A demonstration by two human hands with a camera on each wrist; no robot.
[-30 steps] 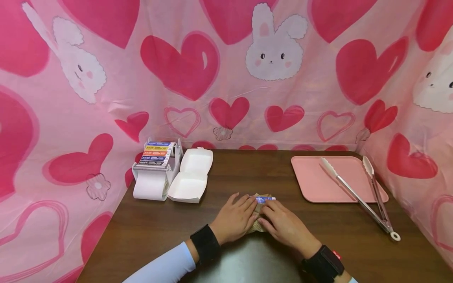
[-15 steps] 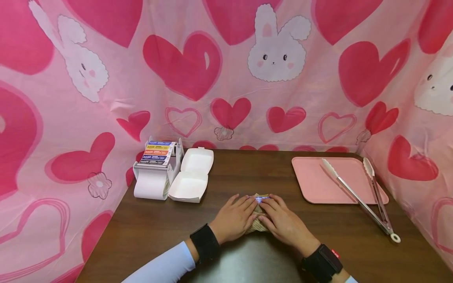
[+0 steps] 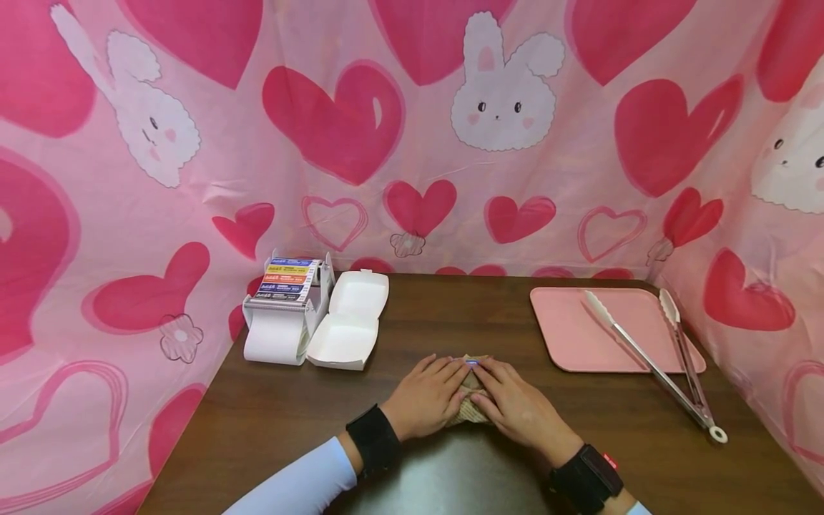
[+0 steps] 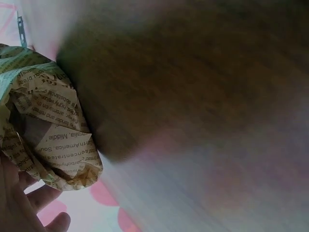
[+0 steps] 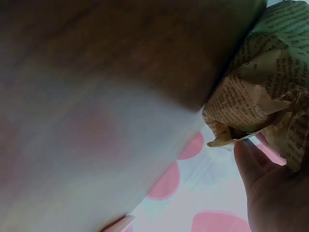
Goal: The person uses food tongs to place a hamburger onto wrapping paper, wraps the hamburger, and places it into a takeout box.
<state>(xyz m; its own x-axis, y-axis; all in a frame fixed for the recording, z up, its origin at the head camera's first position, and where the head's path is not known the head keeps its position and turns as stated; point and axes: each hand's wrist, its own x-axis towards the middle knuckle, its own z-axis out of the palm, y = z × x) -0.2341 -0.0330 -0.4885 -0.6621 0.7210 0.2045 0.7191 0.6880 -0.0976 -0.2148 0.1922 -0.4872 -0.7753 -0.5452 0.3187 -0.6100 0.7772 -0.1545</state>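
Note:
A small bundle wrapped in brown paper printed with newspaper-style text lies on the table between both hands in the head view. A blue label sits across its far end, mostly covered by fingers. My left hand lies over the left side of the bundle, fingers extended across the label. From the other side, my right hand presses on the label with its fingers laid nearly straight. Both wrist views show creased folds in the paper wrapping and fingers beside it; what is inside is hidden.
At the back left stands a label dispenser with several coloured strips and a white roll. Next to it is an open white clamshell box. A pink tray lies at the right, with metal tongs resting across it. A patterned curtain surrounds the table.
My right hand's fingers have moved from the label's right end to flat over it, so less blue shows. The left hand stays in place.

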